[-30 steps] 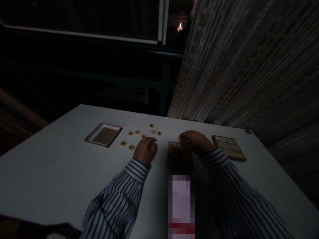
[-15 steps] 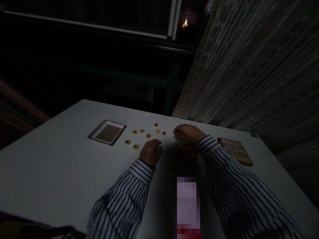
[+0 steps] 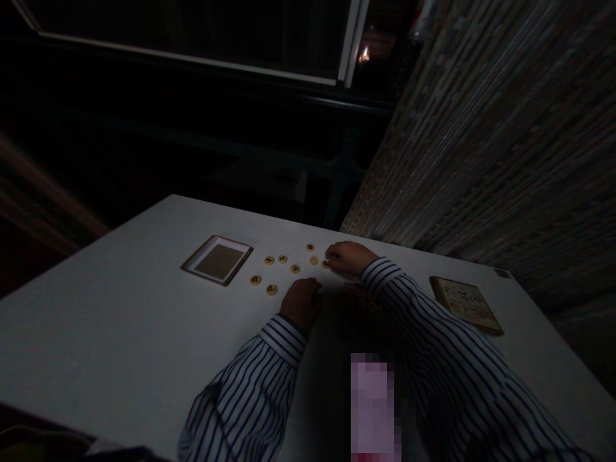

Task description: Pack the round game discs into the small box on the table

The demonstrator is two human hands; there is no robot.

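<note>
Round, pale Chinese chess pieces with dark marks lie scattered on a white table. My right hand reaches in from the right, fingers bent down and closed at the edge of one Chinese chess piece, which shows partly beside the fingertips. Left of it rests my left hand, loosely curled, thumb a little apart from the fingers, with nothing visible in it. A blank-faced piece and a marked piece lie just beyond it. Below my right wrist a dark cluster of pieces sits in shadow, partly hidden.
An open shallow box half stands at the left. The decorated box lid lies to the right of my right forearm. A strand curtain hangs along the table's far right side. The room is dim.
My right hand has moved left to the nearest piece, which stayed in place. My left hand keeps about the same spot on the table. The view has shifted slightly.
</note>
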